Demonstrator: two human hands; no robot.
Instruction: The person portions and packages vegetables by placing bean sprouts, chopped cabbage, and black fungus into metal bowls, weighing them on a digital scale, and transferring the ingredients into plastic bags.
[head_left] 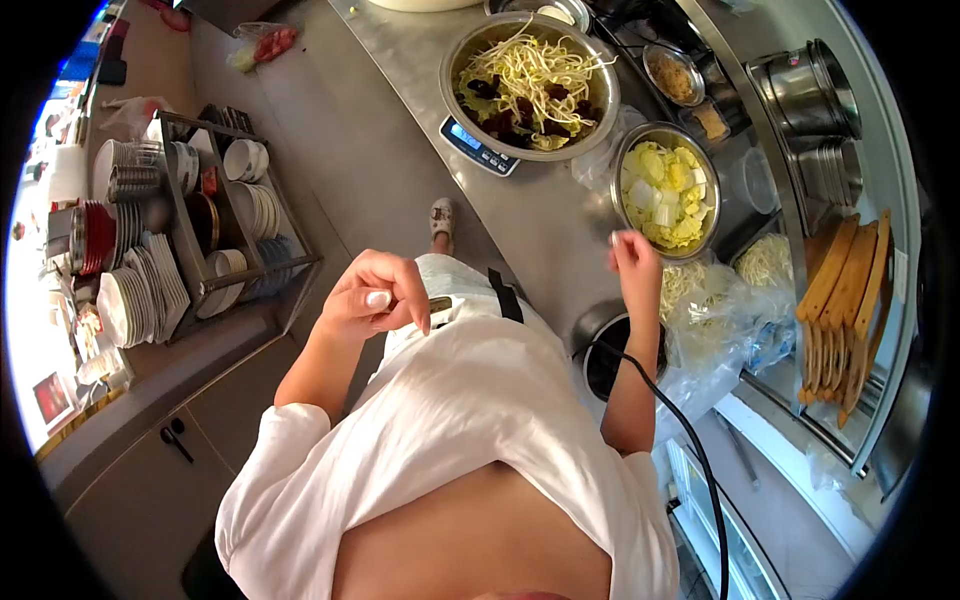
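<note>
My left hand (pixel 375 295) is raised in front of the white apron (pixel 470 370), its fingers curled in and nothing visible in it. Beside the metal bowl of chopped cabbage (pixel 665 195), at its lower left rim, is my right hand (pixel 637 268), loosely closed, with no object showing in it. A larger steel bowl (pixel 530 85) holds bean sprouts, leaves and dark pieces. It rests on a digital scale (pixel 478 148) with a lit blue display. Below the cabbage bowl are bean sprouts (pixel 685 290) in clear plastic.
A dark round pot (pixel 610 360) and a black cable (pixel 690 440) are near my right arm. Wooden-handled tools (pixel 845 300) hang from the right shelf. Stacked plates (pixel 150 290) fill a rack at the left. A bagged item (pixel 265 45) lies on the floor.
</note>
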